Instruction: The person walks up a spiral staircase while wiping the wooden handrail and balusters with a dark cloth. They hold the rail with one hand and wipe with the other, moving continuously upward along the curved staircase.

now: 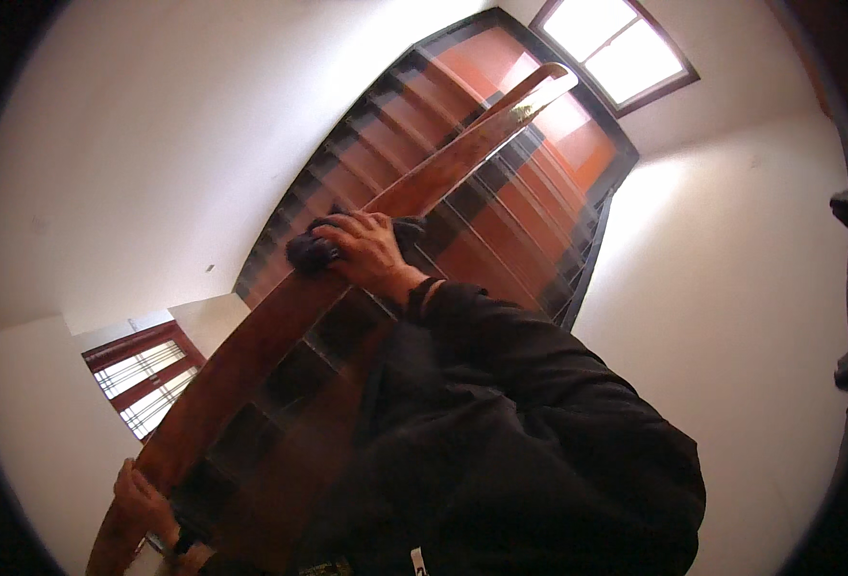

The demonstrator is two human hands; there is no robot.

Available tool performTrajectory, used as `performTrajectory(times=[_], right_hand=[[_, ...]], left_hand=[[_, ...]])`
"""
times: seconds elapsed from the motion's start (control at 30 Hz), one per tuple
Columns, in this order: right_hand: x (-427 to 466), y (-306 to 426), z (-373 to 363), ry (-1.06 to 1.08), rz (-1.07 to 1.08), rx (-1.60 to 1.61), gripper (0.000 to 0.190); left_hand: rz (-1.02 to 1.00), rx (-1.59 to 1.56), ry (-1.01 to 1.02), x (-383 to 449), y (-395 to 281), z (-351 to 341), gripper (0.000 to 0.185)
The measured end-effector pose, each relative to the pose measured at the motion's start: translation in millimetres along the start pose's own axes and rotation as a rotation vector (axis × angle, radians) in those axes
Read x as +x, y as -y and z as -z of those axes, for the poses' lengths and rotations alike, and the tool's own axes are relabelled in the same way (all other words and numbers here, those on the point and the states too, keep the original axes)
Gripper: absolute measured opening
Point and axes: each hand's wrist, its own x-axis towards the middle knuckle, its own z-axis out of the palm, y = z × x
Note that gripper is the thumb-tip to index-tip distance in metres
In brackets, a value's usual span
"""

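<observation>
A polished wooden handrail [251, 335] slants from the lower left to its curved end at the upper right. My right hand [370, 248] presses a dark, bunched cloth [314, 248] onto the rail's top, fingers curled over it. At the lower left, my left hand [143, 500] grips the bare handrail. Both arms wear dark sleeves. The undersides of the fingers are hidden.
Red and black tiled stairs [395, 129] descend on both sides of the rail to a landing [575, 137]. A bright window [615, 47] is at the upper right, a barred window [147, 374] at the left. White walls [705, 288] enclose the stairwell.
</observation>
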Motion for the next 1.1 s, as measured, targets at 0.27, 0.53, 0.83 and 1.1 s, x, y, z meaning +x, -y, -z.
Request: performTrajectory(times=[0.27,0.53,0.83,1.1], right_hand=[[-5.1,-106.7,6.4,-0.175,-0.153,-0.119,0.047],[-8.3,-156.6,13.4,-0.192,-0.304,-0.295,0.052],[-6.6,-202.5,15.9,-0.17,-0.347,-0.397,0.051],[4.5,-292.9,32.8,-0.18,-0.36,-0.325,0.051]], left_hand=[[-0.053,0.123,-0.006,-26.4,64.9,0.4,0.035],[-0.224,0.1,-0.22,-25.2,2.9,10.1,0.04],[-0.163,-0.299,-0.063,11.0,-259.2,-27.6,0.049],[-0.128,0.023,-0.167,44.4,-343.1,-79.9,0.048]])
